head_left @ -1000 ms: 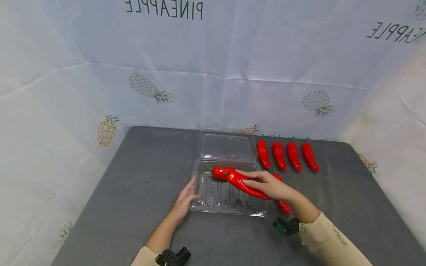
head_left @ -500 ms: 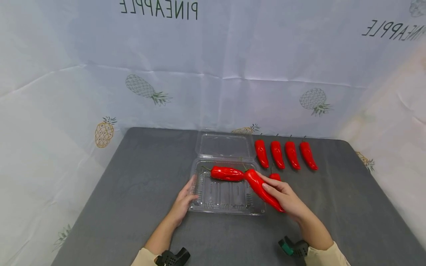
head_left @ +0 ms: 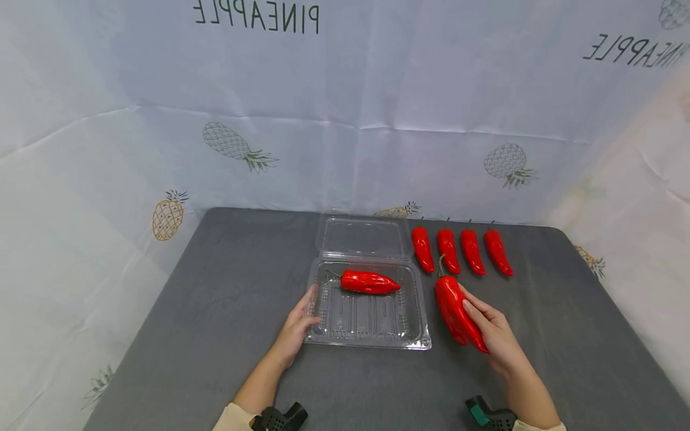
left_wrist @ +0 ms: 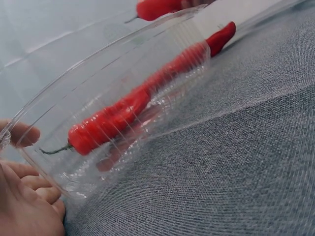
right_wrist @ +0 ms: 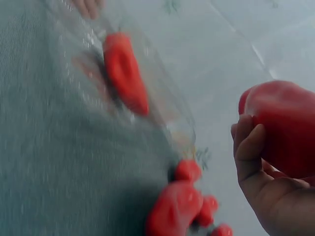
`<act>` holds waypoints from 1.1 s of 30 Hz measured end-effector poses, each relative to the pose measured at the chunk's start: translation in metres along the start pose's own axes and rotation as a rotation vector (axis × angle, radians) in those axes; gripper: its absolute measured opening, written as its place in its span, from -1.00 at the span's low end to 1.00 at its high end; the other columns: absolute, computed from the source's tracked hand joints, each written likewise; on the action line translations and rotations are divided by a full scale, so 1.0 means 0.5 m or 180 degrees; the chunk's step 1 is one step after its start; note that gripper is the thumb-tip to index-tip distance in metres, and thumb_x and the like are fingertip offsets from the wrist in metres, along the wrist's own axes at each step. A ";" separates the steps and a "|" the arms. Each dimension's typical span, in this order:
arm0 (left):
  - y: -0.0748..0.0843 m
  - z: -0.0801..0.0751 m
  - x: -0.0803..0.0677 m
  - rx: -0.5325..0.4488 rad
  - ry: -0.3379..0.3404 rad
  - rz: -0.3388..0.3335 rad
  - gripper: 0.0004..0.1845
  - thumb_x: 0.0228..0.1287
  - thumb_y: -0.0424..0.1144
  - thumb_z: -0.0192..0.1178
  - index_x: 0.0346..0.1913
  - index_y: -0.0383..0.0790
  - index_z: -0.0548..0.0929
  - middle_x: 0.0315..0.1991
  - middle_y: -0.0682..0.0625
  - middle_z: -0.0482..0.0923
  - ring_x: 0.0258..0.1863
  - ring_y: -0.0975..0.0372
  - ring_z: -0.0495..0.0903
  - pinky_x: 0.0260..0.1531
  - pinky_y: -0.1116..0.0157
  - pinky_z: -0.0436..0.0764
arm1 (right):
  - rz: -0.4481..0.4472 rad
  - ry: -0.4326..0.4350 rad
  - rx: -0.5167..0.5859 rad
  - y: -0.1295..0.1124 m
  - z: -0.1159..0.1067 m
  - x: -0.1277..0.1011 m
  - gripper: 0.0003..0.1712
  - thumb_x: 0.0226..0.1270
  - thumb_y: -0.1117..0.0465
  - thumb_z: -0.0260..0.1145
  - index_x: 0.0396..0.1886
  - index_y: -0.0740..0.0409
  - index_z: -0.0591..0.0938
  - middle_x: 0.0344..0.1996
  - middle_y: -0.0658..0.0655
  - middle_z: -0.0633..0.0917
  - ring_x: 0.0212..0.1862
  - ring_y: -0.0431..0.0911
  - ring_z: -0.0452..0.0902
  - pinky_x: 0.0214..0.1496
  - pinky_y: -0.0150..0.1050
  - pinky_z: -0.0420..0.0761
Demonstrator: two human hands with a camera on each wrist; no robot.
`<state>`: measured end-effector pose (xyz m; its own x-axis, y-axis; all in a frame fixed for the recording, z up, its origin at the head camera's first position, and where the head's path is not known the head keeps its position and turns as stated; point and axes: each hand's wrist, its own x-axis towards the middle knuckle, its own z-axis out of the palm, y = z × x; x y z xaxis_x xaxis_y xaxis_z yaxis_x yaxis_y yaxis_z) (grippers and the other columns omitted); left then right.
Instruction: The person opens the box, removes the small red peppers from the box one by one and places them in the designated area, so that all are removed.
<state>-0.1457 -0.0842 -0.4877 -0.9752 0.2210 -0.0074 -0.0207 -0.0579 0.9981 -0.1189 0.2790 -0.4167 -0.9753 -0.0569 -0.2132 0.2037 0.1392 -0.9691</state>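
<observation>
My left hand (head_left: 293, 331) grips the left wall of a clear plastic clamshell box (head_left: 372, 346), thumb on one side and fingers on the other. Inside the box one red chili pepper (head_left: 369, 282) lies crosswise near the back, its stem to the left. To the right of the box, my right hand (head_left: 500, 340) holds another red pepper (head_left: 469, 320) above the table, stem pointing away from me. Beneath it, a further pepper (right_wrist: 172, 211) lies on the table, mostly hidden in the head view.
Several red peppers (head_left: 471, 251) stand in a row at the back right of the grey table (head_left: 242, 269). Behind the box base its transparent lid (head_left: 363, 235) lies folded back. A white curtain (head_left: 345, 161) with pineapple prints closes off the back.
My right hand has moved right with the pepper, from over the box to beside it. The pepper inside the box is now fully uncovered. My left hand stays at the box.
</observation>
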 end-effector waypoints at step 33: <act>-0.003 -0.001 0.003 0.0022 -0.0051 -0.0042 -0.24 0.15 -0.45 -0.08 0.44 -0.37 -0.06 0.49 -0.19 -0.15 0.49 0.02 -0.26 0.08 0.80 0.00 | 0.0734 0.1037 -0.1087 0.095 -0.081 0.052 -0.24 0.33 -0.24 -0.03 0.41 0.04 0.17 0.42 0.26 0.16 0.34 0.05 0.10 -0.11 -0.55 0.25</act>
<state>-0.1474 -0.0843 -0.4892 -0.9712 0.2374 -0.0195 -0.0318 -0.0481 0.9983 -0.1380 0.3243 -0.4630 -0.8953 0.3162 -0.3139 0.4301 0.4294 -0.7941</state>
